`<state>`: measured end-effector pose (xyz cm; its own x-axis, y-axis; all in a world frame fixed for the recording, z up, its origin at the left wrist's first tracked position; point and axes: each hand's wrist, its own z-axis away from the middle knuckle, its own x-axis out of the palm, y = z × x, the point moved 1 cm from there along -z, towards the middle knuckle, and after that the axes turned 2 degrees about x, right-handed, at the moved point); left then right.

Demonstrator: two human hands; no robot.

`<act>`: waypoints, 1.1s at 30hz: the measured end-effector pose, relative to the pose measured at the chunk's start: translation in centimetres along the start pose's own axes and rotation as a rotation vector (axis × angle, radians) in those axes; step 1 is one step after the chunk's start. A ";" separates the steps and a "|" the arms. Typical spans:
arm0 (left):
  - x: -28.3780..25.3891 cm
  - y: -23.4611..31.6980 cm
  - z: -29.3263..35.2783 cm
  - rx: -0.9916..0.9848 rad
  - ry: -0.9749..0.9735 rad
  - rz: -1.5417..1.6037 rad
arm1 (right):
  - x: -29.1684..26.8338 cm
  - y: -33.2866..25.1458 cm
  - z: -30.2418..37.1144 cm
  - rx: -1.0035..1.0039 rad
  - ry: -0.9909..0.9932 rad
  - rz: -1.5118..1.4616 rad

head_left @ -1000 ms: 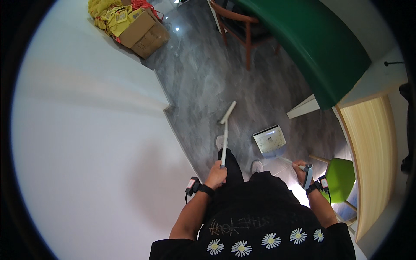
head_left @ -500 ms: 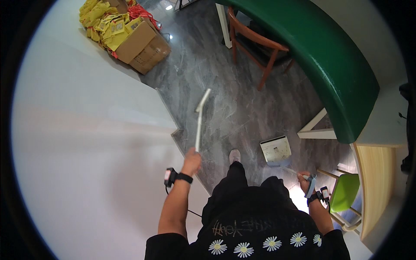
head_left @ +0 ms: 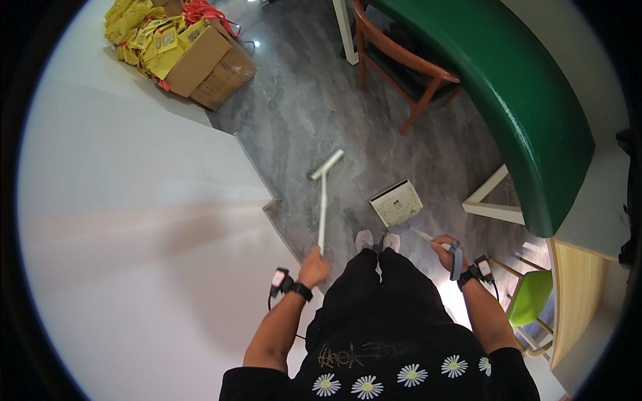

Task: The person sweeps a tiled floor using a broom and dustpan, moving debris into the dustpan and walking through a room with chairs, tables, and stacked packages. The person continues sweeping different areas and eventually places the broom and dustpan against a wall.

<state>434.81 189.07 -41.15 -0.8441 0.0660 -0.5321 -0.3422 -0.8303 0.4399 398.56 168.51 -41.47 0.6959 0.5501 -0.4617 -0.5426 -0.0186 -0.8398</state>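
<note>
Currently, left hand (head_left: 314, 269): fingers wrapped round the white handle of a broom (head_left: 324, 208). Broom head out ahead over the grey floor (head_left: 287, 113); floor contact uncertain. Right hand (head_left: 443, 251): fingers closed about the handle of a dustpan (head_left: 398, 206), a grey end piece (head_left: 457, 262) projecting past the hand. Pan sits just ahead of the shoes (head_left: 364, 240), dark edge facing away, right of the broom and apart from it. Upper left: cardboard box (head_left: 226, 77), yellow packets (head_left: 167, 50). Upper right: brown chair (head_left: 414, 61) beside green surface (head_left: 515, 107).
</note>
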 end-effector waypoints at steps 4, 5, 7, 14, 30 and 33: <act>0.1 3.1 7.3 0.055 -0.093 -0.064 | -0.2 -0.2 -1.8 -0.097 0.012 -0.027; -0.5 3.8 8.5 0.012 -0.142 0.007 | -0.2 -0.2 -2.1 -0.111 0.009 -0.058; -1.7 4.9 10.5 -0.140 -0.242 0.184 | -0.5 0.1 -3.3 -0.096 -0.024 -0.039; -5.9 6.6 12.3 -0.078 -0.174 0.367 | -0.6 -0.2 -5.8 -0.142 -0.063 -0.067; -42.4 1.9 -20.8 -0.159 0.179 0.497 | 14.9 -12.0 -14.7 0.097 0.178 -0.070; -48.6 0.5 -28.4 -0.164 0.238 0.453 | 17.9 -14.6 -17.6 0.191 0.190 -0.050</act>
<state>487.36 169.77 -35.59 -0.7690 -0.4306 -0.4724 0.1200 -0.8232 0.5549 427.26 163.92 -42.49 0.7902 0.3792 -0.4814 -0.5715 0.1723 -0.8023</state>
